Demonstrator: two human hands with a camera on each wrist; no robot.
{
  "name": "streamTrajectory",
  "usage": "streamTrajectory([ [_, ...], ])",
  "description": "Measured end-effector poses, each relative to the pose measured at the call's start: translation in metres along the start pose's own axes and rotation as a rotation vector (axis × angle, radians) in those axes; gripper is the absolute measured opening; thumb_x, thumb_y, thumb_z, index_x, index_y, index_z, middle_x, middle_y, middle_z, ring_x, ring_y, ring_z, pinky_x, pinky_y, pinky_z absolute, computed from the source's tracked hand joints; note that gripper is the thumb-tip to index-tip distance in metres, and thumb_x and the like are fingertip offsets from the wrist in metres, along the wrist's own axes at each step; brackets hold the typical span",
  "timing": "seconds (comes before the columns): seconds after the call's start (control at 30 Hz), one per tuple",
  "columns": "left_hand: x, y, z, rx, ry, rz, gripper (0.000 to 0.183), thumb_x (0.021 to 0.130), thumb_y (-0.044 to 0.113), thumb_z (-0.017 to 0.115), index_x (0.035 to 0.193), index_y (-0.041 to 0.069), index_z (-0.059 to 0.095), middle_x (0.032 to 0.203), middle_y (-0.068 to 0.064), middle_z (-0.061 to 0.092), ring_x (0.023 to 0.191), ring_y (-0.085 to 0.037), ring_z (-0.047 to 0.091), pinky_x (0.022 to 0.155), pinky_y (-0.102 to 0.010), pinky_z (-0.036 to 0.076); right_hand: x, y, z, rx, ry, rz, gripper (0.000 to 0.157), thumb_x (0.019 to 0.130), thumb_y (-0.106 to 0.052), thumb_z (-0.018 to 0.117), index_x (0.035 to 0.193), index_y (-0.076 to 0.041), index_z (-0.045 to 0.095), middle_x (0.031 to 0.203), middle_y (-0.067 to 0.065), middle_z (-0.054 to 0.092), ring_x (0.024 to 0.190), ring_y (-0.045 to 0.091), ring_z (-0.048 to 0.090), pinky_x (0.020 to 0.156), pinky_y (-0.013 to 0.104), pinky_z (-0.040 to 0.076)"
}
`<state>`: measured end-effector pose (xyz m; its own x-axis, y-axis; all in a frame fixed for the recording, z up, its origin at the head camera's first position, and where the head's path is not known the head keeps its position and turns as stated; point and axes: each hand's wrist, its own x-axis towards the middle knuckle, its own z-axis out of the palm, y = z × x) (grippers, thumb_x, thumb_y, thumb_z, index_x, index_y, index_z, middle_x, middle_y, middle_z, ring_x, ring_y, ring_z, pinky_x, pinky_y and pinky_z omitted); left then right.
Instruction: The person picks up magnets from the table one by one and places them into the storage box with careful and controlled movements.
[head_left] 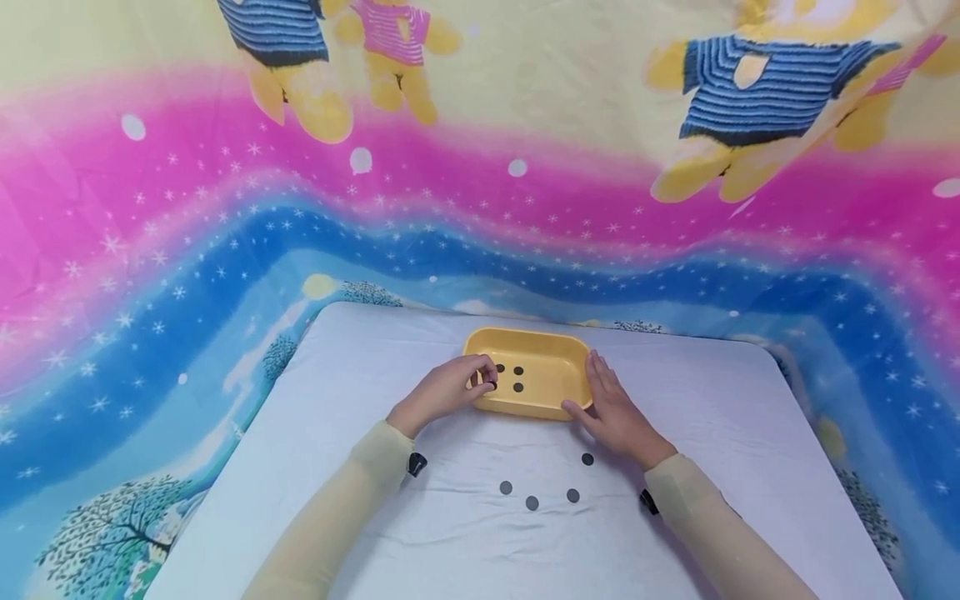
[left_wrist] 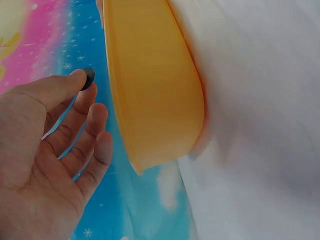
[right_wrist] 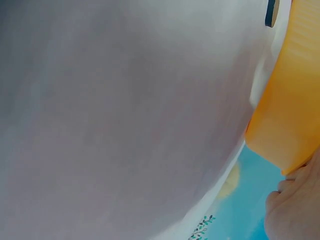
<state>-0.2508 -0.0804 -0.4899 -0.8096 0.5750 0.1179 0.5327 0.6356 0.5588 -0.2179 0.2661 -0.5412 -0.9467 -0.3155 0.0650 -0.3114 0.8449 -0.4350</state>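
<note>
My left hand (head_left: 448, 385) pinches a small dark disc (left_wrist: 88, 79) between thumb and index finger, the other fingers loosely bent. In the head view that hand is over the left end of a yellow rectangular tub (head_left: 558, 379). Three dark discs (head_left: 518, 387) lie flat on the tub's floor near its left side. At the tub's right end my right hand (head_left: 618, 417) rests against the wall, its fingers extended and the thumb at the near corner. Only a part of this hand shows in the right wrist view, beside the tub (right_wrist: 290, 100).
Several more dark discs (head_left: 532, 503) lie scattered on the white cloth (head_left: 420, 533) between my forearms, nearer than the tub. Behind the table's far edge hangs a patterned curtain (head_left: 480, 217) with bears and snowflakes. A black strap piece (head_left: 417, 464) sits at my left wrist.
</note>
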Motion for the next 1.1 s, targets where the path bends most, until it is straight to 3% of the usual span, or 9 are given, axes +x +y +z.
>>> streamTrajectory([
  [0.7, 0.029, -0.012, 0.011, 0.025, -0.047, -0.028, 0.005, 0.106, 0.024, 0.071, 0.107, 0.024, 0.066, 0.1, 0.012, 0.067, 0.087, -0.008, 0.061, 0.078, -0.031, 0.052, 0.0, 0.0, 0.001, -0.011, -0.008, 0.004, 0.107, 0.106, -0.07, 0.049, 0.171, -0.008, -0.008, 0.18, 0.011, -0.008, 0.166, 0.039, 0.001, 0.131, 0.061, 0.012],
  [1.1, 0.045, -0.012, 0.021, 0.151, -0.09, -0.03, 0.005, 0.107, 0.026, 0.071, 0.109, 0.024, 0.066, 0.099, 0.013, 0.067, 0.084, -0.008, 0.06, 0.079, -0.031, 0.052, 0.001, 0.001, 0.001, -0.017, -0.008, 0.007, 0.107, 0.106, -0.07, 0.049, 0.171, -0.008, -0.008, 0.18, 0.014, -0.005, 0.166, 0.036, -0.001, 0.131, 0.061, 0.013],
])
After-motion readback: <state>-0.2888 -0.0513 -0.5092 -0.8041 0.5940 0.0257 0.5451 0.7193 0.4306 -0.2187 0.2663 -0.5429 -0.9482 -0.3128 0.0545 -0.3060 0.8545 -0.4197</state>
